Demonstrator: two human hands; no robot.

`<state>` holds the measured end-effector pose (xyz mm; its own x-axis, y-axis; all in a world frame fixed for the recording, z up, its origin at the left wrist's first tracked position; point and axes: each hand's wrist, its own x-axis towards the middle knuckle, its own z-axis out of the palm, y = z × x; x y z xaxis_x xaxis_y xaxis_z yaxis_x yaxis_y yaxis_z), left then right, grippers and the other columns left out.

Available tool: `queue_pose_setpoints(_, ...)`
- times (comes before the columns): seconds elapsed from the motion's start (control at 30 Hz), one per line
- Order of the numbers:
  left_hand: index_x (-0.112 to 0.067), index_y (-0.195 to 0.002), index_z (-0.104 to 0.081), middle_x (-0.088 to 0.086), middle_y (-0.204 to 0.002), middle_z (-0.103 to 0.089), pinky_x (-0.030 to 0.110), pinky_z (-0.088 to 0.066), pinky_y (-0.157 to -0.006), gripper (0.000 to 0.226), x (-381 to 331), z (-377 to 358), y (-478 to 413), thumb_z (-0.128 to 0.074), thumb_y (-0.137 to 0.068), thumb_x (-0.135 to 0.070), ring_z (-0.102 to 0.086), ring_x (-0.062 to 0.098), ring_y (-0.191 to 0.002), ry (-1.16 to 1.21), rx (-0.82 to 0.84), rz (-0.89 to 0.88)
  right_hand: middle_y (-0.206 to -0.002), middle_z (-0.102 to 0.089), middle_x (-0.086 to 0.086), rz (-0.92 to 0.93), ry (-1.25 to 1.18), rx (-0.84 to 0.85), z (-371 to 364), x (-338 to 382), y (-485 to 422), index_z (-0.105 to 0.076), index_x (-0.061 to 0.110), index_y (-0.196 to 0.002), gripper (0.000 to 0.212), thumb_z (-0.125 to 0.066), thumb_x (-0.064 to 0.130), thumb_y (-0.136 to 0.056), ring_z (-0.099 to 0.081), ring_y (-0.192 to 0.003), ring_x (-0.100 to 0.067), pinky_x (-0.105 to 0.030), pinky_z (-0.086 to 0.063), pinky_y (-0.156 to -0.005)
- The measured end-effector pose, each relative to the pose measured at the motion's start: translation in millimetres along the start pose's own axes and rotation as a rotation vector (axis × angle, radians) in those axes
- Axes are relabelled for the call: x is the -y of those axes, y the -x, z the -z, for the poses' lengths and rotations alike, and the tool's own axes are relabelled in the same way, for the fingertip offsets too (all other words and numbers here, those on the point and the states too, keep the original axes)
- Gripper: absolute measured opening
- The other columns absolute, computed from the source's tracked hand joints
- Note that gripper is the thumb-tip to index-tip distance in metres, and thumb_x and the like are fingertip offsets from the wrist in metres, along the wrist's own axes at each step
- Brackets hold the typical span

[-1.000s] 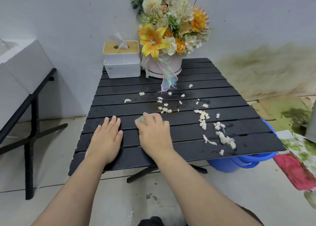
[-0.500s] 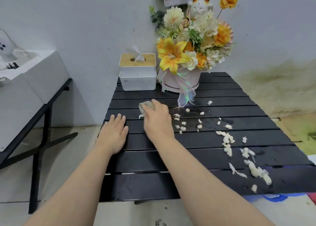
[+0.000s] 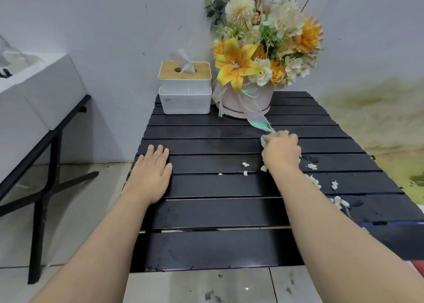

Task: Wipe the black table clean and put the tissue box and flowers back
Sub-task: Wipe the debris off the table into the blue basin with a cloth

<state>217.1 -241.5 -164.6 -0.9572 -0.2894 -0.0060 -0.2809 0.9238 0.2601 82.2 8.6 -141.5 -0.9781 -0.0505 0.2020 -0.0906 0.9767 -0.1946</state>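
The black slatted table [image 3: 218, 211] fills the middle of the view. My right hand [image 3: 281, 152] presses a crumpled wipe [image 3: 263, 141] onto it, just below the flower ribbon. My left hand [image 3: 151, 172] lies flat and empty near the table's left edge. Several white crumbs [image 3: 313, 180] lie scattered to the right of my right hand. The white tissue box [image 3: 185, 88] with a wooden lid stands at the back left. The flower arrangement [image 3: 263, 57] in its pink pot stands right beside it.
A white box on a black stand [image 3: 34, 100] is at the left. A grey wall runs behind the table. Stained floor and wall [image 3: 371, 114] lie to the right. Tiled floor [image 3: 206, 286] shows below the front edge.
My right hand has swept the wipe from the table's left-middle across to the right, pushing crumbs rightward. The left part of the table now shows no crumbs. My left hand stayed put.
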Motion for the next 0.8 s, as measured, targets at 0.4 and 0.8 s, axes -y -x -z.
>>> queue_pose_setpoints(0.4, -0.022, -0.147, -0.015, -0.007, -0.157, -0.007, 0.031, -0.002, -0.119, 0.049, -1.0, 1.5, 3.0, -0.023, -0.099, -0.030, 0.001, 0.012, -0.145, 0.061, 0.041, -0.036, -0.128, -0.046, 0.000, 0.342, -0.042, -0.008, -29.8, 77.2, 23.8, -0.053, 0.035, -0.121, 0.032, -0.048, 0.027, -0.091, -0.040, -0.113, -0.029, -0.040, -0.032, -0.087)
queue_pose_setpoints(0.8, -0.018, -0.146, -0.018, -0.003, -0.157, -0.015, 0.035, -0.003, -0.118, 0.049, -54.5, 2.7, 51.5, -0.022, -0.099, -0.029, -0.002, 0.016, -0.146, 0.183, -0.020, 0.033, -0.110, -0.058, -0.001, 0.440, -0.189, -0.069, -1.7, 64.0, 69.0, -0.061, 0.029, -0.101, 0.028, -0.042, 0.022, -0.081, -0.053, -0.095, -0.031, -0.038, -0.043, -0.070)
